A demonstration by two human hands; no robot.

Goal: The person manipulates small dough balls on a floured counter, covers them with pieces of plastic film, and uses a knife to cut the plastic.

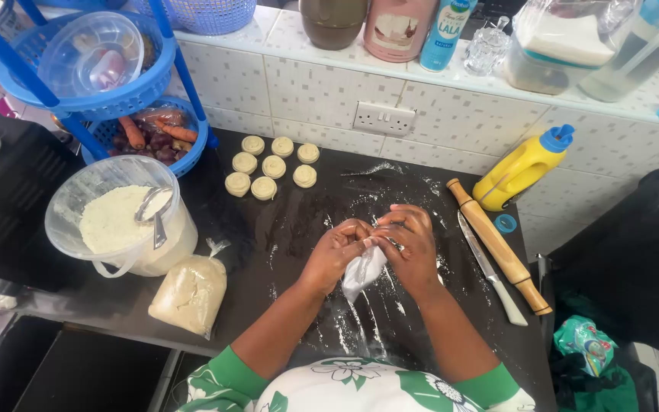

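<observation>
My left hand and my right hand meet over the middle of a dark, flour-dusted worktop. Both pinch the top of a small clear plastic bag with white contents that hangs down between them. Several round, pale dough discs lie in a cluster at the back of the worktop, well apart from my hands.
A clear bucket of flour with a metal scoop stands left, a tied bag of beige powder in front of it. A wooden rolling pin, a knife, a yellow bottle and its blue cap lie right. A blue basket rack holds vegetables.
</observation>
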